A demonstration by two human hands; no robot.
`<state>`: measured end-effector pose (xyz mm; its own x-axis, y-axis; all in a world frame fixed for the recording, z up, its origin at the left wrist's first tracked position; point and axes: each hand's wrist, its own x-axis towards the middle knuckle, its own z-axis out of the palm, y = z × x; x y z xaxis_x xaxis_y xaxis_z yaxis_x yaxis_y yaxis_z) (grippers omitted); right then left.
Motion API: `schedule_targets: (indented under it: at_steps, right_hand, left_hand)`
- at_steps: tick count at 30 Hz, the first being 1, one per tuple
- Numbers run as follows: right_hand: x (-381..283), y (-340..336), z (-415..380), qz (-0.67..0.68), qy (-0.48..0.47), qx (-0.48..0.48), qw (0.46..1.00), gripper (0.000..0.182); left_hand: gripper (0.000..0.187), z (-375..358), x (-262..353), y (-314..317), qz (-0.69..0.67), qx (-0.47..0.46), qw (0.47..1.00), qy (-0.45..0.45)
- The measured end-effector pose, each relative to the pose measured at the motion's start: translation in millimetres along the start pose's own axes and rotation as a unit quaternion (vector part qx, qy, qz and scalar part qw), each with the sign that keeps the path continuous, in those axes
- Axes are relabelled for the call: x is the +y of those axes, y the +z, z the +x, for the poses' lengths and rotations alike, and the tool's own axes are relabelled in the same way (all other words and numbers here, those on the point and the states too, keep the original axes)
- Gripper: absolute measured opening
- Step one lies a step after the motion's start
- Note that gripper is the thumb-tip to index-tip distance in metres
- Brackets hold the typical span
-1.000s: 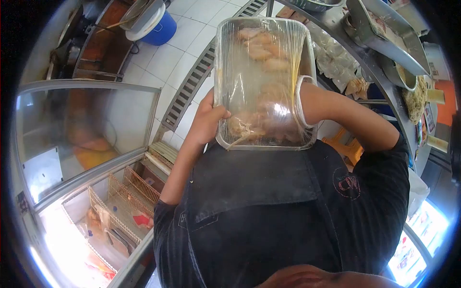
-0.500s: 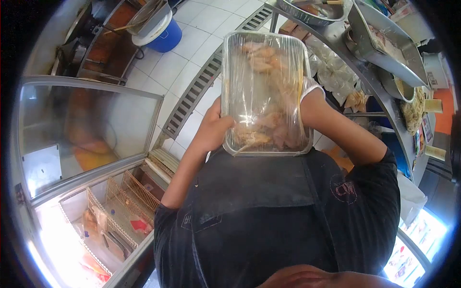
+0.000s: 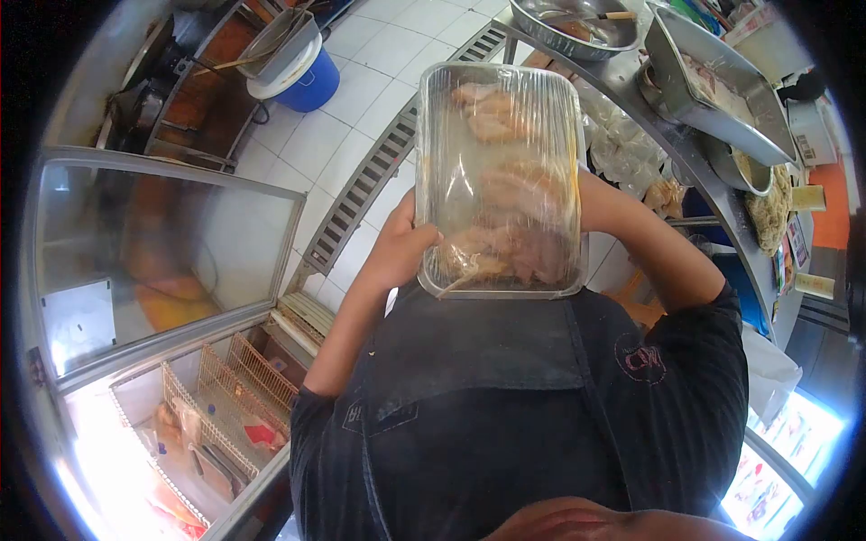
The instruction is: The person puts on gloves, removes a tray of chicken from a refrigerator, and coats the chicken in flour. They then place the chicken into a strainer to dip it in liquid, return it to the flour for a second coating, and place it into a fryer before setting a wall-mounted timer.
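A rectangular metal tray covered in clear plastic film is held up in front of my chest, over the dark apron. Through the shiny film, pale and yellowish pieces that look like raw meat show. My left hand grips the tray's left edge, thumb over the rim. From the right, my right hand reaches the tray's right side; only the wrist part shows clearly, and its fingers are hidden or blurred by tray and film.
An open glass-lidded chest with wire baskets stands at the left. A blue bucket is on the tiled floor beside a drain grate. At the right, a metal counter holds a bowl and a deep pan.
The contents seen through the film look shifted on the right side. The white material at my right wrist no longer shows clearly. My left hand keeps its grip on the tray.
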<state>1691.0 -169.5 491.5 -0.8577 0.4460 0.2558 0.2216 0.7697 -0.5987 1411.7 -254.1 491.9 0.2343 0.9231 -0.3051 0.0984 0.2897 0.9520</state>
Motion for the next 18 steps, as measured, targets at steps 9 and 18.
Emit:
schedule_targets:
  at_steps: [9, 18]
  right_hand:
    - [-44.0, -43.2, -24.2, 0.124, 0.124, -0.023, 0.984, 0.055]
    - [-49.2, -35.5, -57.1, 0.398, 0.25, 0.102, 0.877, 0.053]
  left_hand:
    - [0.067, 2.5, -8.0, 2.9, -0.068, -0.025, 0.997, 0.006]
    - [0.073, 3.7, -20.8, -4.3, -0.104, -0.002, 0.995, -0.009]
